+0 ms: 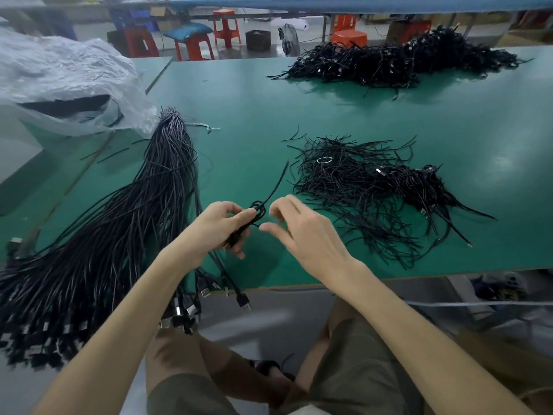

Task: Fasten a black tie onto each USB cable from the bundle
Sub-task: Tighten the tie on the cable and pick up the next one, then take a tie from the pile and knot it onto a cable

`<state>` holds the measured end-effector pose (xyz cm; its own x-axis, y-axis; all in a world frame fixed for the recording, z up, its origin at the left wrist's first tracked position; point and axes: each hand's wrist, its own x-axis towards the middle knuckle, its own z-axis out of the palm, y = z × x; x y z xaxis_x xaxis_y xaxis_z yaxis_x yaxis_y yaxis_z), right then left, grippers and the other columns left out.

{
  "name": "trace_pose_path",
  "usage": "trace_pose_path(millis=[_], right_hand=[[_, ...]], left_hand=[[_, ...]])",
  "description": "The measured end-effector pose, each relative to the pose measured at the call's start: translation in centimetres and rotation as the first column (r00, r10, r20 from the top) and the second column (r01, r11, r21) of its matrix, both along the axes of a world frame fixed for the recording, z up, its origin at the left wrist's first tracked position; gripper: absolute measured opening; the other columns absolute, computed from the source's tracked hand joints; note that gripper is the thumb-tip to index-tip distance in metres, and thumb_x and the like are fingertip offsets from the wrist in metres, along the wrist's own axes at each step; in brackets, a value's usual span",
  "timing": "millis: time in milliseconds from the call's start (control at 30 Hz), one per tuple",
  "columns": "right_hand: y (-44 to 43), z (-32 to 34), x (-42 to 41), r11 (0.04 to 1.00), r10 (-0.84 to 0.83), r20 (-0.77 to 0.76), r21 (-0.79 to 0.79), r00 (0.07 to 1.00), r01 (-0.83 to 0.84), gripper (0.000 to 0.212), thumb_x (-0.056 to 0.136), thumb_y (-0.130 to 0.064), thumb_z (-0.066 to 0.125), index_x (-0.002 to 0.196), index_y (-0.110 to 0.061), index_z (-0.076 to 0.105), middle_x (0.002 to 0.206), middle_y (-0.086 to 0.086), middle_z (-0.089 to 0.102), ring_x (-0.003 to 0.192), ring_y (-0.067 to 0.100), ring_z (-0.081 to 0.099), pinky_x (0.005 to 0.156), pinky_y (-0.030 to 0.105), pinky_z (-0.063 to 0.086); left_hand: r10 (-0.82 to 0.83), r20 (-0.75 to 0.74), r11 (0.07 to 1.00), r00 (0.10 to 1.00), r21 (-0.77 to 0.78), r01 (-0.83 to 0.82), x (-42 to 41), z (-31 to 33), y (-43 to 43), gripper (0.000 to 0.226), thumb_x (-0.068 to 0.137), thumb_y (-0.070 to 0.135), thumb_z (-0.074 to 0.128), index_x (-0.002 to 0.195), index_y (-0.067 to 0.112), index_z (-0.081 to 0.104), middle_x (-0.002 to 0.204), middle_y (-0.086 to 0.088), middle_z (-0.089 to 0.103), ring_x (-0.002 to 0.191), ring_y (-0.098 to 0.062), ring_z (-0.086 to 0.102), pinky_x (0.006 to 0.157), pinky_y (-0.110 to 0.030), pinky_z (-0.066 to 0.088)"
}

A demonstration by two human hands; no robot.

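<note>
My left hand (220, 227) grips a coiled black USB cable (250, 221) just above the green table. A black tie (276, 182) sticks up and away from the coil. My right hand (302, 232) hovers right beside the coil, fingers loosely curled, thumb and forefinger close to the cable; no firm pinch shows. A thick bundle of black USB cables (119, 229) lies to the left, its plugs hanging over the table's near edge. A loose heap of black ties (359, 187) lies to the right of my hands.
A pile of tied cables (389, 62) lies at the far right of the green table (239, 109). A crumpled clear plastic bag (65, 82) sits at the far left. Red and orange stools (194, 46) stand beyond the table. My knees are under the near edge.
</note>
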<state>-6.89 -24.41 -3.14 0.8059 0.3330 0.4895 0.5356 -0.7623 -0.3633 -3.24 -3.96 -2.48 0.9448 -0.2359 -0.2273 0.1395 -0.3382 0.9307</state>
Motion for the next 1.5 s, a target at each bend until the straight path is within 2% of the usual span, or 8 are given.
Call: trace_pose_path(millis=[200, 333, 467, 600, 800, 1133, 1267, 1500], right_hand=[[-1.1, 0.1, 0.2, 0.923, -0.096, 0.155, -0.357, 0.983, 0.147, 0.047, 0.093, -0.030, 0.071, 0.138, -0.026, 0.060, 0.145, 0.006, 0.051, 0.136, 0.032, 0.042, 0.111, 0.050, 0.029], [-2.7, -0.3, 0.2, 0.945, -0.101, 0.275, -0.273, 0.956, 0.179, 0.010, 0.092, -0.024, 0.073, 0.102, -0.021, 0.075, 0.098, -0.003, 0.070, 0.106, 0.028, 0.060, 0.102, 0.044, 0.027], [-6.6, 0.5, 0.9, 0.942, -0.256, 0.195, -0.167, 0.947, 0.290, 0.018, 0.096, -0.028, 0.069, 0.100, -0.013, 0.077, 0.084, -0.001, 0.074, 0.090, 0.026, 0.060, 0.093, 0.040, 0.028], [-12.0, 1.2, 2.4, 0.820, -0.551, 0.136, -0.097, 0.823, 0.565, 0.024, 0.104, -0.026, 0.057, 0.102, -0.007, 0.072, 0.090, 0.007, 0.074, 0.095, 0.032, 0.060, 0.090, 0.043, 0.033], [-17.5, -0.3, 3.6, 0.623, -0.779, 0.056, -0.051, 0.625, 0.781, 0.032, 0.107, -0.026, 0.051, 0.101, -0.003, 0.072, 0.094, 0.015, 0.073, 0.099, 0.037, 0.059, 0.090, 0.048, 0.041], [-17.5, -2.4, 2.7, 0.627, -0.777, -0.019, -0.115, 0.629, 0.771, 0.045, 0.097, -0.028, 0.069, 0.133, -0.005, 0.057, 0.123, 0.018, 0.052, 0.117, 0.037, 0.044, 0.100, 0.048, 0.033], [-14.6, -1.0, 1.9, 0.687, -0.719, 0.042, -0.099, 0.693, 0.719, 0.045, 0.095, -0.022, 0.070, 0.135, -0.009, 0.055, 0.128, 0.015, 0.048, 0.120, 0.034, 0.041, 0.100, 0.045, 0.030], [-3.4, -0.5, 0.2, 0.995, -0.067, -0.033, 0.074, 0.997, 0.069, 0.066, 0.088, -0.010, 0.066, 0.150, -0.021, 0.047, 0.144, -0.001, 0.048, 0.133, 0.019, 0.039, 0.109, 0.043, 0.038]], left_hand=[[-0.131, -0.049, 0.973, 0.990, -0.195, 0.119, -0.2, -0.2, -0.6, 0.035, 0.097, 0.040, 0.066, 0.088, 0.007, 0.061, 0.077, -0.009, 0.065, 0.053, -0.020, 0.048, 0.052, -0.031, 0.051], [-0.190, -0.058, 0.973, 0.980, -0.145, 0.180, -0.3, 0.4, -1.1, 0.044, 0.098, 0.048, 0.058, 0.095, 0.007, 0.075, 0.094, -0.012, 0.076, 0.068, -0.025, 0.068, 0.062, -0.028, 0.058], [0.027, 0.048, 0.990, 0.998, 0.140, -0.034, 0.6, 1.4, 0.2, 0.048, 0.106, 0.045, 0.046, 0.098, 0.007, 0.074, 0.094, -0.009, 0.078, 0.074, -0.020, 0.073, 0.060, -0.028, 0.056], [-0.015, 0.259, 0.497, 0.966, 0.840, -0.218, 1.0, 1.5, 2.4, 0.045, 0.105, 0.043, 0.052, 0.090, 0.001, 0.060, 0.086, -0.013, 0.067, 0.077, -0.031, 0.063, 0.069, -0.040, 0.050], [-0.010, 0.038, 0.204, 0.999, 0.978, -0.036, 0.5, 0.4, 2.7, 0.051, 0.103, 0.054, 0.049, 0.087, 0.006, 0.051, 0.085, -0.005, 0.059, 0.070, -0.024, 0.057, 0.060, -0.033, 0.041], [0.063, 0.173, 0.486, 0.983, 0.855, -0.181, 1.3, 0.3, 3.2, 0.044, 0.096, 0.030, 0.060, 0.064, 0.013, 0.035, 0.056, -0.004, 0.040, 0.049, -0.021, 0.036, 0.055, -0.029, 0.029], [0.043, 0.104, 0.851, 0.994, 0.518, -0.091, 0.0, 2.6, 1.0, 0.043, 0.099, 0.023, 0.056, 0.059, 0.010, 0.050, 0.052, -0.004, 0.046, 0.048, -0.018, 0.041, 0.054, -0.028, 0.035], [-0.286, 0.018, 0.955, 0.958, 0.086, 0.284, -3.5, 5.8, -6.5, 0.027, 0.106, 0.010, 0.044, 0.089, -0.005, 0.059, 0.076, -0.013, 0.074, 0.065, -0.030, 0.074, 0.062, -0.032, 0.059]])
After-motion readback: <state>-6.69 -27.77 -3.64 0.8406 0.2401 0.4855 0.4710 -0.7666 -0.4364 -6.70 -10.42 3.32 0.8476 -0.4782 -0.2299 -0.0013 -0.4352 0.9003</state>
